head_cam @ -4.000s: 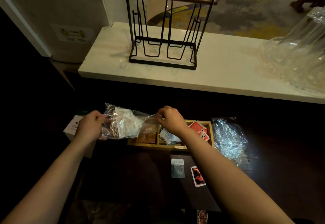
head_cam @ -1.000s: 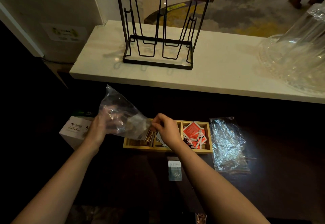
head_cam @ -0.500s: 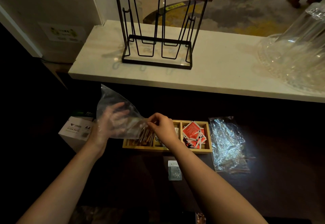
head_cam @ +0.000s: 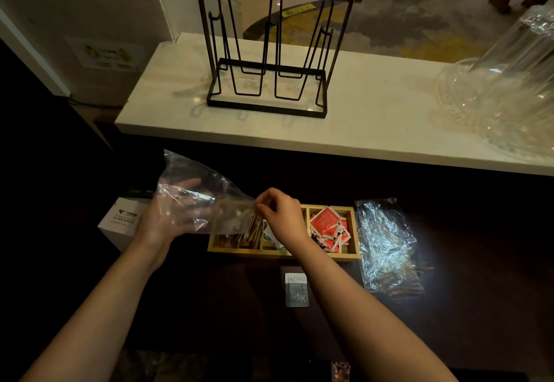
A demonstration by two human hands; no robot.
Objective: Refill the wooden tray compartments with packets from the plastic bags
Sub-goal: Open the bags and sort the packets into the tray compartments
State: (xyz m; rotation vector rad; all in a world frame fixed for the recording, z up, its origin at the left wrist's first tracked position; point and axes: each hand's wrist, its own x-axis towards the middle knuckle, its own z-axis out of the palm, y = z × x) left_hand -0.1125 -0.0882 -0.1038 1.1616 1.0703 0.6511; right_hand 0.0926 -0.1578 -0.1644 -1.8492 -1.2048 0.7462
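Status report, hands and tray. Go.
Left hand inside bag; right hand pinching its mouth. Brown packets spilling into tray left compartment. Nothing blocking.

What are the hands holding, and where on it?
Both hold the clear plastic bag: the left hand cups its closed end, the right hand pinches its open mouth over the wooden tray.

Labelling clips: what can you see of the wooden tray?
The wooden tray is a light, low box with three side-by-side compartments, lying flat on the dark surface. Brown packets fill its left compartment, red packets its right; the middle is mostly hidden by the right hand. A clear bag overhangs its left end.
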